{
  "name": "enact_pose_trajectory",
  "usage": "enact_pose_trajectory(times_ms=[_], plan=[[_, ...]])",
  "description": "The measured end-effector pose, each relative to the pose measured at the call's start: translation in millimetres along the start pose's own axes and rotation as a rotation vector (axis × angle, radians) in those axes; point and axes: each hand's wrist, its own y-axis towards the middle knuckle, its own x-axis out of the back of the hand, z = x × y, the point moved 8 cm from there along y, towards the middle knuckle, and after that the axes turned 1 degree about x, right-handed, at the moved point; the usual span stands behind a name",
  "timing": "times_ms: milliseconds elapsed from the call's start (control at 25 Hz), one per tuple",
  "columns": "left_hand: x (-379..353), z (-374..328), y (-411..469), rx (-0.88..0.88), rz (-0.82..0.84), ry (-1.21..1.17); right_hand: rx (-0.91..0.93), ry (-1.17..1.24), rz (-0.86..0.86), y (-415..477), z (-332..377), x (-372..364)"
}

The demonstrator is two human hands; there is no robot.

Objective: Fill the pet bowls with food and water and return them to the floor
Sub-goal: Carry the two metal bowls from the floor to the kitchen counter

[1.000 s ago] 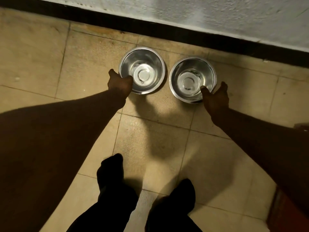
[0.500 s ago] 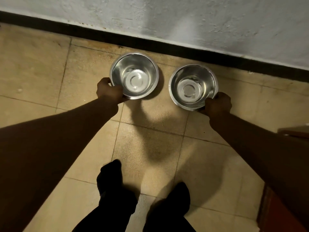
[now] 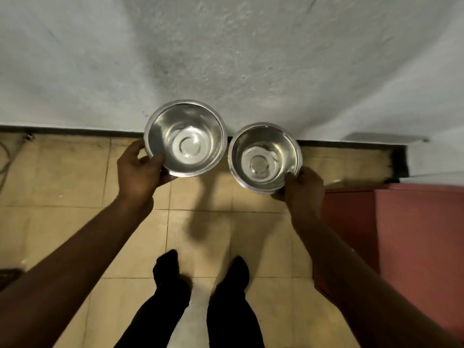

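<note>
Right now both steel bowls are being held off the tiled floor (image 3: 75,172), in front of the grey wall (image 3: 226,59). The left hand (image 3: 140,172) is pinching the near-left rim of the left bowl (image 3: 185,138), thumb over the lip and fingers curled beneath it. The right hand (image 3: 303,188) is clamping the near-right rim of the right bowl (image 3: 265,158) the same way. Both bowls are looking empty, so I am judging this to be the carrying-off step, before any filling.

To do it well, each grip wants to be staying firm on the rim, with the wrists level, since a one-sided pinch is letting the far edge sag. The bowls are nearly touching at their rims, so keeping them apart is avoiding a clang.

Being round, neither bowl is showing a long axis; both mouths are facing up towards the camera, roughly upright, the left one appearing closer and larger.
</note>
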Motion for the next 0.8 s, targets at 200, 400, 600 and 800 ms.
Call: enact_pose_trajectory(times_ms=[200, 400, 600, 800], plan=[[-15.1, -134.5, -94.9, -0.101, 0.152, 0.021, 0.014, 0.230, -0.144, -132.7, 73.4, 123.5], [-41.5, -262.0, -188.4, -0.167, 0.431, 0.072, 0.068, 0.352, -0.420, -278.7, 131.1, 240.2], [-70.6, -321.5, -293.4, -0.244, 0.714, 0.146, 0.053, 0.422, -0.682, -420.3, 124.7, 327.1], [-104.8, -314.8, -429.8, -0.258, 1.000, 0.225, 0.025, 0.512, -0.922, -574.4, 67.9, 393.5]])
